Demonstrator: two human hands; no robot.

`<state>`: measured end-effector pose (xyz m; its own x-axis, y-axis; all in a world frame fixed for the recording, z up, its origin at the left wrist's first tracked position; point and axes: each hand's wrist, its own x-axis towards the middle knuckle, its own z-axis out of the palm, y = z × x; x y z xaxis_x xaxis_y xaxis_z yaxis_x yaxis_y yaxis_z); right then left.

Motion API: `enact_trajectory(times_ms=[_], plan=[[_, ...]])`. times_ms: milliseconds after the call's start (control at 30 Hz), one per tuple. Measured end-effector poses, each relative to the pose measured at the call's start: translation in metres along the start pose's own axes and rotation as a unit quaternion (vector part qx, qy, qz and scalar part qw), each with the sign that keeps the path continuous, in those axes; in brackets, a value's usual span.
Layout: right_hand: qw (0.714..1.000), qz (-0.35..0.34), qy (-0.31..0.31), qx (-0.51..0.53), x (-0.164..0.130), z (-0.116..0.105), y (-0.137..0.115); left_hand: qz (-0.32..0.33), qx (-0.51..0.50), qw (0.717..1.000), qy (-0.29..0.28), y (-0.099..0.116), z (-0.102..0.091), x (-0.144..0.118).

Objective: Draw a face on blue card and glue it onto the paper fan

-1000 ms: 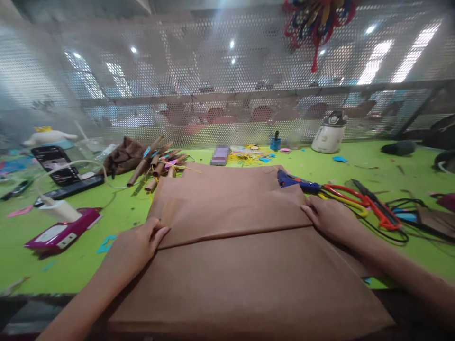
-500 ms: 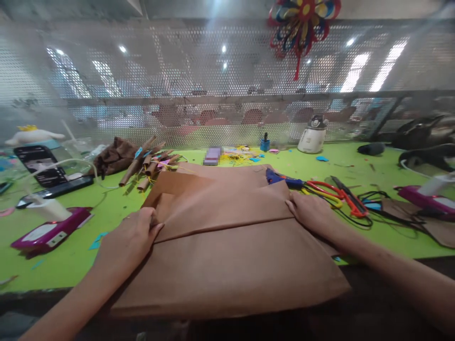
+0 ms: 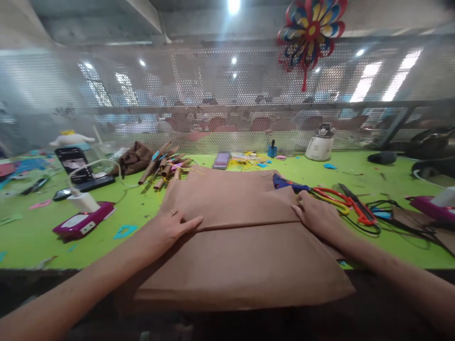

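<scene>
A large piece of brown kraft paper (image 3: 245,265) with a crosswise fold lies in front of me, its near edge hanging over the table's front. On the left end of the fold my left hand (image 3: 176,227) rests flat, thumb stretched along the crease and a ring on one finger. The paper under that palm is hidden. My right hand (image 3: 316,213) grips the right end of the fold, its thumb on top at the edge. Just beyond it lie a blue glue gun (image 3: 284,182) and red-handled scissors (image 3: 359,208).
On the green table (image 3: 149,251), a purple power strip (image 3: 85,220) and a propped phone (image 3: 74,166) stand left. Rolled brown paper tubes (image 3: 165,166) lie behind the paper. Further back are a white bottle (image 3: 320,144) and a mesh screen (image 3: 199,80).
My left hand has let go of the lifted left flap, which now lies flat, and spread over it. My right hand stays at the fold's right end. The view has tilted up and turned left.
</scene>
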<state>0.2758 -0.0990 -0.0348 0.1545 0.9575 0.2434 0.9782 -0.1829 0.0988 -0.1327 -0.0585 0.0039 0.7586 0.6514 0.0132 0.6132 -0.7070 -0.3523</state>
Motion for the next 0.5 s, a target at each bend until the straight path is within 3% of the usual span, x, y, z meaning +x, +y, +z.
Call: enact_trajectory(times_ms=[100, 200, 333, 500], plan=[[0.998, -0.049, 0.048, 0.001, 0.001, 0.006, 0.003, -0.028, 0.02, 0.997, -0.07, 0.022, -0.021, -0.002], [0.988, -0.127, 0.085, -0.014, 0.007, 0.014, 0.008, -0.056, 0.032, 0.992, -0.106, 0.04, -0.029, -0.001], [0.973, -0.222, 0.063, 0.002, 0.012, 0.017, 0.012, -0.069, 0.026, 0.992, -0.101, 0.047, -0.021, -0.001], [0.966, -0.257, 0.034, 0.02, 0.01, 0.015, 0.014, -0.054, 0.021, 0.996, -0.061, 0.055, -0.024, 0.001]])
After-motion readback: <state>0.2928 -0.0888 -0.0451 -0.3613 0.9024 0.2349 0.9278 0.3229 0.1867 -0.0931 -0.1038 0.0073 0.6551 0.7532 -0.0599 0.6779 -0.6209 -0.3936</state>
